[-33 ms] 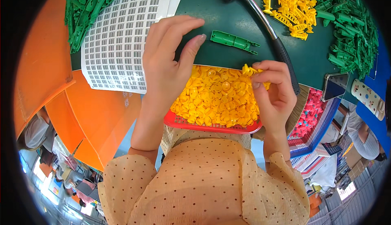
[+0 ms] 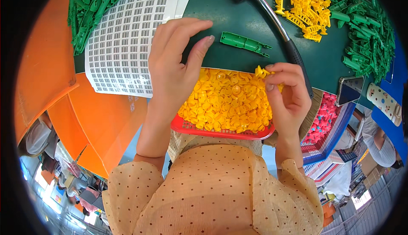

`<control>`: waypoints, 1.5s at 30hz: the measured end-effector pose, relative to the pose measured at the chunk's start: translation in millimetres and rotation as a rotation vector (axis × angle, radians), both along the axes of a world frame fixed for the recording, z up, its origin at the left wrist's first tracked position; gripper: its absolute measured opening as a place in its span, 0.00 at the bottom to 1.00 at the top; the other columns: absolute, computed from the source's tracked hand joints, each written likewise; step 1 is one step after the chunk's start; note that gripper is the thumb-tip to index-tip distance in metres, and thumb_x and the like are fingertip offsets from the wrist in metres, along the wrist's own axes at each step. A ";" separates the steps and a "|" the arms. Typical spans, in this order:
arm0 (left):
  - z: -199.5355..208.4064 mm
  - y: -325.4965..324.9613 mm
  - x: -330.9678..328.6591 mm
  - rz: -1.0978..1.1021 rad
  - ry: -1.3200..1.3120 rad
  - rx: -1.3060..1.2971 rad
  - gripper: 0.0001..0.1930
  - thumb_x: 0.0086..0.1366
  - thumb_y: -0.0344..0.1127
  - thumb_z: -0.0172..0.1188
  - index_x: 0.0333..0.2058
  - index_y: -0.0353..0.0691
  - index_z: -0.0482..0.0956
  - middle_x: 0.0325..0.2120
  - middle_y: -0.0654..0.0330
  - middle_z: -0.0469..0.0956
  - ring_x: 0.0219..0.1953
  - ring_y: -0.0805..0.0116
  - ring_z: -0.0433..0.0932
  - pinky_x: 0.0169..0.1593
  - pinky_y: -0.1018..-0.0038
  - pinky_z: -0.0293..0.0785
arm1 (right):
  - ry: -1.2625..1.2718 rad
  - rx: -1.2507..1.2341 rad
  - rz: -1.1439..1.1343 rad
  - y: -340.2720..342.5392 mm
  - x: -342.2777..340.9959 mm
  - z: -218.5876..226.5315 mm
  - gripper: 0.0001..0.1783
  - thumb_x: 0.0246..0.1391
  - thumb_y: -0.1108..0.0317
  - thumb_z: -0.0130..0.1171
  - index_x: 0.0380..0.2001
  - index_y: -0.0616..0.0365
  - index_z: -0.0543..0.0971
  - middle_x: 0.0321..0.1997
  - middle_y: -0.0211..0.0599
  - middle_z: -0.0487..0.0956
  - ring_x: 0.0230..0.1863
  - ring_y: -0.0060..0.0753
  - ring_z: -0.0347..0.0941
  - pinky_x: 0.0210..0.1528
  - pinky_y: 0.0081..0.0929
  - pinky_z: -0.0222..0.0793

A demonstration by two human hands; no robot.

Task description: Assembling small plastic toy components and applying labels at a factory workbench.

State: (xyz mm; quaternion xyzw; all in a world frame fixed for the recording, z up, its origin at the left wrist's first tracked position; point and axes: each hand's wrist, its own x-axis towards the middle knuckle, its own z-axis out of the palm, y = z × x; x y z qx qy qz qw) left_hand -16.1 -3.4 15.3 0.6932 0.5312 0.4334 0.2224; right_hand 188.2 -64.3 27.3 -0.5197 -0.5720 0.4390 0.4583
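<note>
My right hand (image 2: pixel 290 92) pinches a small yellow plastic piece (image 2: pixel 261 71) between thumb and fingertips, above the right back corner of a red basket (image 2: pixel 199 129). Heaped in that basket are many small yellow cup-like parts (image 2: pixel 229 99). At the basket's left, my left hand (image 2: pixel 176 50) hovers with thumb and fingers apart and holds nothing. A green half-shell plastic part (image 2: pixel 245 43) lies on the dark green table (image 2: pixel 208 5) between and beyond my hands, hollow side up.
A hammer (image 2: pixel 278 20) lies right of the green part. Yellow parts (image 2: pixel 304 7) and green parts (image 2: pixel 367 35) are piled at the far right, with more green parts (image 2: pixel 93 9) far left. A sticker sheet (image 2: pixel 123 43) and two phones (image 2: pixel 349 90) lie on the table.
My right hand has shifted very slightly to the right, and the yellow piece in it has turned a little. My left hand stays almost still.
</note>
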 end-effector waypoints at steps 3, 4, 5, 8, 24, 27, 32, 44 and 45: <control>-2.2 1.8 -4.7 0.002 0.037 0.054 0.09 0.53 0.24 0.63 0.35 0.39 0.79 0.32 0.60 0.77 0.34 0.62 0.73 0.38 0.72 0.69 | 0.006 0.026 -0.050 5.0 -0.3 -2.9 0.09 0.47 0.85 0.55 0.33 0.63 0.75 0.39 0.42 0.74 0.41 0.31 0.72 0.43 0.22 0.68; -2.6 6.1 -7.7 0.006 0.042 0.062 0.09 0.53 0.24 0.63 0.35 0.39 0.79 0.32 0.60 0.77 0.34 0.62 0.73 0.38 0.72 0.69 | -0.016 0.040 -0.046 5.5 -1.5 -3.1 0.09 0.47 0.84 0.56 0.34 0.64 0.75 0.39 0.42 0.74 0.41 0.31 0.72 0.43 0.22 0.68; -2.8 11.9 -11.7 0.058 0.098 0.117 0.09 0.52 0.25 0.63 0.34 0.39 0.79 0.31 0.60 0.77 0.33 0.63 0.73 0.38 0.72 0.68 | -0.037 0.055 -0.041 5.8 -2.8 -3.0 0.10 0.47 0.83 0.58 0.35 0.64 0.75 0.39 0.42 0.74 0.41 0.31 0.72 0.42 0.21 0.68; 4.0 28.2 -24.5 0.164 0.224 0.155 0.09 0.53 0.25 0.64 0.35 0.38 0.78 0.31 0.60 0.76 0.33 0.66 0.74 0.38 0.75 0.69 | -0.094 -0.004 0.024 3.0 -5.3 -1.1 0.12 0.51 0.84 0.56 0.40 0.66 0.73 0.44 0.41 0.70 0.46 0.29 0.70 0.48 0.25 0.71; 12.1 3.7 -31.4 0.117 0.382 0.051 0.08 0.49 0.29 0.65 0.25 0.39 0.74 0.24 0.61 0.71 0.27 0.60 0.71 0.31 0.67 0.65 | -0.397 0.245 0.170 38.0 -36.1 -4.6 0.12 0.43 0.85 0.61 0.32 0.63 0.75 0.33 0.38 0.76 0.33 0.34 0.73 0.34 0.24 0.69; 17.8 -8.2 -23.9 0.012 0.294 -0.069 0.09 0.49 0.32 0.67 0.28 0.39 0.75 0.24 0.60 0.71 0.27 0.59 0.71 0.31 0.67 0.65 | -0.472 0.287 0.076 50.0 -30.1 -9.9 0.12 0.43 0.86 0.60 0.33 0.62 0.75 0.34 0.38 0.76 0.34 0.36 0.73 0.35 0.24 0.70; 22.0 8.9 -35.8 -0.065 0.286 -0.012 0.13 0.52 0.24 0.63 0.39 0.39 0.78 0.34 0.59 0.76 0.33 0.64 0.74 0.37 0.74 0.70 | -0.690 0.411 0.034 51.0 -23.5 -9.8 0.12 0.40 0.78 0.63 0.32 0.57 0.76 0.41 0.34 0.76 0.42 0.39 0.71 0.42 0.32 0.65; 17.5 20.9 -35.2 -0.241 0.457 0.004 0.15 0.50 0.24 0.62 0.39 0.44 0.80 0.36 0.61 0.74 0.41 0.60 0.72 0.42 0.69 0.72 | -0.820 0.442 0.146 47.5 -19.7 -4.4 0.18 0.40 0.75 0.64 0.39 0.56 0.78 0.39 0.29 0.76 0.42 0.34 0.70 0.43 0.30 0.61; 16.8 18.8 -34.8 -0.242 0.456 0.003 0.15 0.50 0.24 0.62 0.39 0.44 0.80 0.36 0.61 0.74 0.41 0.60 0.72 0.42 0.69 0.72 | -0.821 0.440 0.146 48.2 -18.8 -1.7 0.18 0.40 0.75 0.64 0.39 0.56 0.78 0.39 0.29 0.76 0.42 0.34 0.70 0.43 0.30 0.61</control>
